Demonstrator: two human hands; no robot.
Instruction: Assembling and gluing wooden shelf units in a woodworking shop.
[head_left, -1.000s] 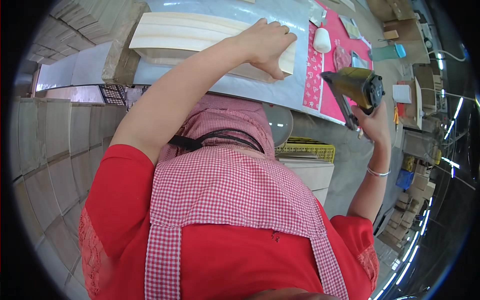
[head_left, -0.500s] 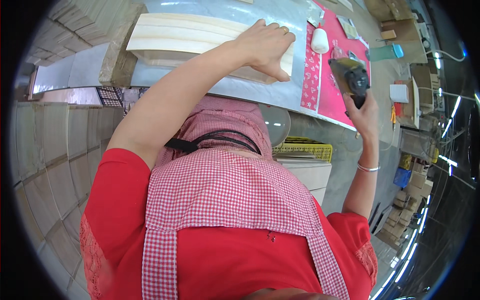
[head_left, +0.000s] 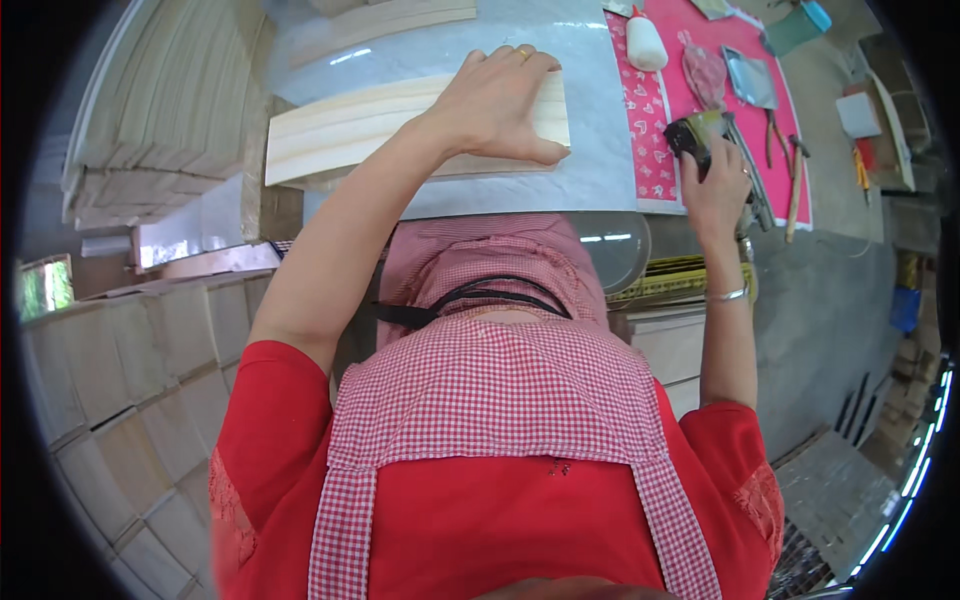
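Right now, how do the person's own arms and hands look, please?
Short red fabric sleeves have coral-red lace panels. The ungloved left hand wears a thin gold-coloured ring; just behind the ungloved right hand sits a shiny silver-coloured bangle.

Smooth wooden piece (head_left: 345,122), glossy tabletop (head_left: 592,110), cloth apron (head_left: 500,390), seemingly metal tool (head_left: 686,139)

Long pale wooden piece (head_left: 350,125), lying crosswise on grey table (head_left: 600,130); olive-and-black nail gun (head_left: 688,135), by near edge of pink cloth (head_left: 680,22).
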